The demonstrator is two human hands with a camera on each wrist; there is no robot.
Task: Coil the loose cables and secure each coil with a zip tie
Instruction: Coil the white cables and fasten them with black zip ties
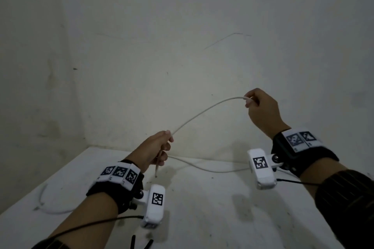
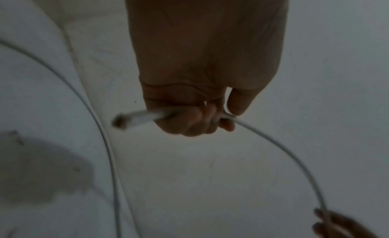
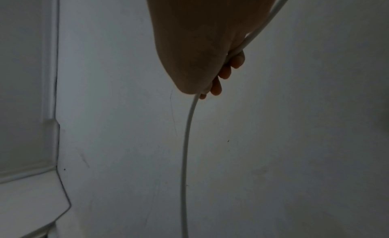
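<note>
A thin white cable [image 1: 204, 112] arcs through the air between my two hands above a white table [image 1: 202, 208]. My left hand [image 1: 159, 147] grips it in a fist near one end, and the short plug end [image 1: 156, 171] hangs below the fingers. In the left wrist view the fist [image 2: 195, 118] closes round the cable [image 2: 284, 151], its stub end [image 2: 130, 119] sticking out left. My right hand [image 1: 253, 101] is raised higher and pinches the cable further along. The right wrist view shows the cable [image 3: 186, 142] running from the fingers [image 3: 221, 78]. The rest of the cable [image 1: 204, 168] trails on the table.
A second white cable [image 1: 43, 198] lies curved at the table's left edge. Two black strips [image 1: 141, 243], perhaps zip ties, poke up at the near edge. Bare walls [image 1: 182, 26] close the corner behind the table. Black leads run from the wrist cameras.
</note>
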